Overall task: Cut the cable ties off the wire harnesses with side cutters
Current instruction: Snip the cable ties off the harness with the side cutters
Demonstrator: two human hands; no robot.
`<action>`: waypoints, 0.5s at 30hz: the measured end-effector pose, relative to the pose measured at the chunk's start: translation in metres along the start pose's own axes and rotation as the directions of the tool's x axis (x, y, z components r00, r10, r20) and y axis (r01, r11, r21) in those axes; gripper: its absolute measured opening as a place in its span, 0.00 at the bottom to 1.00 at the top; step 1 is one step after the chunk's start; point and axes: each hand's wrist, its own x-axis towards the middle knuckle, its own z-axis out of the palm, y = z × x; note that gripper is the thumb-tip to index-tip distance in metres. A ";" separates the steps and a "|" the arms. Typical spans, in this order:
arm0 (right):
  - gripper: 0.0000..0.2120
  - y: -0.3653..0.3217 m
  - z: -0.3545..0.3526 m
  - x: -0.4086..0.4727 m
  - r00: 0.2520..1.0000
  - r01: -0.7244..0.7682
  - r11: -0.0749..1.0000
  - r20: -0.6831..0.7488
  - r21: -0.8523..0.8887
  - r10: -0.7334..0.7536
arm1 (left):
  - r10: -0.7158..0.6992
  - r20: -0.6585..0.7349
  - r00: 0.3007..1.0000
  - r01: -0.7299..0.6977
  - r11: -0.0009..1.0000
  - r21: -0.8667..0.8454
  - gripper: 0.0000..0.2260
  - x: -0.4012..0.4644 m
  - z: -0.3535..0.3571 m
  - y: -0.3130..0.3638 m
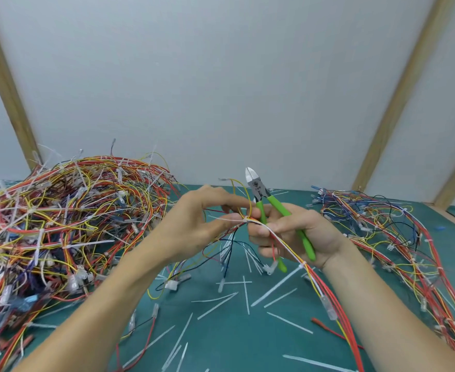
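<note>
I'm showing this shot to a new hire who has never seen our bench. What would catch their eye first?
Probably the green-handled side cutters, held blades-up in the right hand at centre frame, while the left hand pinches a wire harness at a cable tie. Next, the huge tangled heap of harnesses on the left, a smaller pile on the right, and cut white ties scattered over the green mat.

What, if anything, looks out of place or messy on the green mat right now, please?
White cut cable-tie strips lie scattered across the green mat, under both hands. Nothing looks damaged; they appear to be offcuts.
</note>
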 end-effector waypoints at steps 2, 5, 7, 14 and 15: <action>0.15 0.004 -0.001 0.002 1.000 0.004 0.999 0.024 0.036 -0.005 | 0.006 -0.003 1.000 -0.006 1.000 -0.009 0.06 0.000 0.002 0.000; 0.14 0.009 -0.003 0.003 0.998 0.052 0.993 0.029 0.106 -0.055 | -0.025 0.015 1.000 0.026 0.998 -0.054 0.04 -0.001 0.005 -0.005; 0.13 0.010 -0.004 0.004 0.996 0.086 0.986 0.023 0.145 -0.091 | -0.053 0.040 0.998 0.057 0.994 -0.097 0.06 -0.002 0.007 -0.009; 0.10 0.010 -0.003 0.006 0.986 0.101 0.991 -0.141 0.091 -0.088 | -0.094 -0.020 0.995 0.089 0.980 -0.176 0.08 -0.004 0.019 -0.015; 0.10 0.006 -0.003 0.006 0.967 0.065 0.997 -0.245 -0.033 -0.071 | -0.127 -0.028 0.991 0.120 0.976 -0.181 0.09 -0.004 0.016 -0.017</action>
